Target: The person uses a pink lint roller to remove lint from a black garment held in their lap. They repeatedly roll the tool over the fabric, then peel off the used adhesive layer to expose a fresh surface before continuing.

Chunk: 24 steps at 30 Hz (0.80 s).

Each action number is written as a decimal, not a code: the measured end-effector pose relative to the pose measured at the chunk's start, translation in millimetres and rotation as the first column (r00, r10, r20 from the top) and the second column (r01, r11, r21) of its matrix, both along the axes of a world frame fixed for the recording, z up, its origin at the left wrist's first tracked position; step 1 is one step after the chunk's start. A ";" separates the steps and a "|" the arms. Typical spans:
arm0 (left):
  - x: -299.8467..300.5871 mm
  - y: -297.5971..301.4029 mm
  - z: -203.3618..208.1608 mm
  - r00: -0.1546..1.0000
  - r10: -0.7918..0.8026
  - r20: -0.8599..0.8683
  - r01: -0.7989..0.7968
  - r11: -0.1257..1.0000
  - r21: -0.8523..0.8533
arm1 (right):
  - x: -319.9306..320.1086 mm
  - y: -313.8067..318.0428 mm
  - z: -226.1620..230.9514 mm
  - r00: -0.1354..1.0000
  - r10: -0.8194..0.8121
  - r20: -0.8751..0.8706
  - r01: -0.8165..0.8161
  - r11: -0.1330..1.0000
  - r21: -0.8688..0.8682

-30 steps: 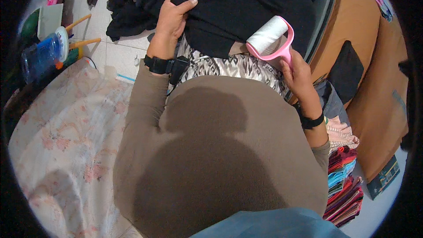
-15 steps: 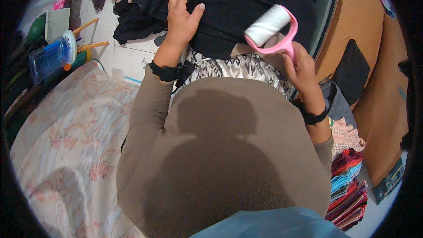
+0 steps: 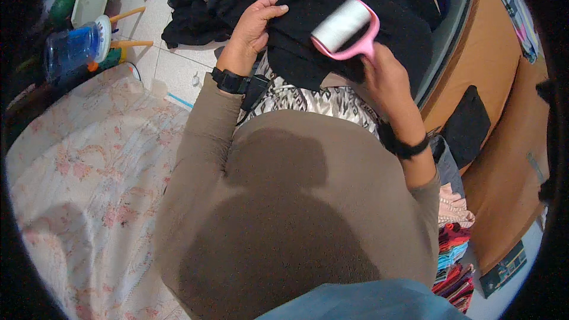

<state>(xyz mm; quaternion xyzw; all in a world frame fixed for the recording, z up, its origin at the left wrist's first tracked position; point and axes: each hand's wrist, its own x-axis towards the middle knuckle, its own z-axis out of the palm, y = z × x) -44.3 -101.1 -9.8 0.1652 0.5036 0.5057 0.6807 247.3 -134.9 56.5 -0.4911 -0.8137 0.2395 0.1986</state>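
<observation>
My right hand [image 3: 390, 77] is wrapped round the pink handle of a lint roller [image 3: 344, 26], whose white sheet roll is tilted over the black cloth. That black cloth [image 3: 308, 59] is spread over my lap. At its left side, my left hand [image 3: 252, 29] is closed, the thumb drawn in against the curled fingers, apparently pinching the cloth; the fingertips are partly hidden. Below the cloth shows patterned black-and-white fabric [image 3: 302, 98] on my lap.
Dark clothes [image 3: 189, 24] lie on the tiled floor at the far left. A blue clear container [image 3: 71, 50] stands left, near two wooden sticks. A floral sheet [image 3: 89, 166] covers the left. Folded clothes [image 3: 453, 255] are stacked at right beside a brown padded panel [image 3: 510, 160].
My left hand has gone from spread fingers to a closed pinch at the cloth. The lint roller in my right hand has moved a little left and up.
</observation>
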 end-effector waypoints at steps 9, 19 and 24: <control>-18.8 8.4 -3.6 0.984 -0.026 0.178 -0.003 0.987 0.163 | 57.0 -30.0 28.1 0.995 -0.098 -0.036 0.089 0.977 -0.195; -27.5 7.1 -8.3 0.994 0.042 0.104 -0.066 0.970 0.235 | -45.5 26.9 4.0 0.984 0.162 -0.074 -0.160 0.987 0.035; -29.4 13.3 -13.3 0.988 0.128 0.083 -0.138 0.983 0.124 | -83.6 52.5 -9.0 0.979 0.185 0.084 -0.188 0.982 0.026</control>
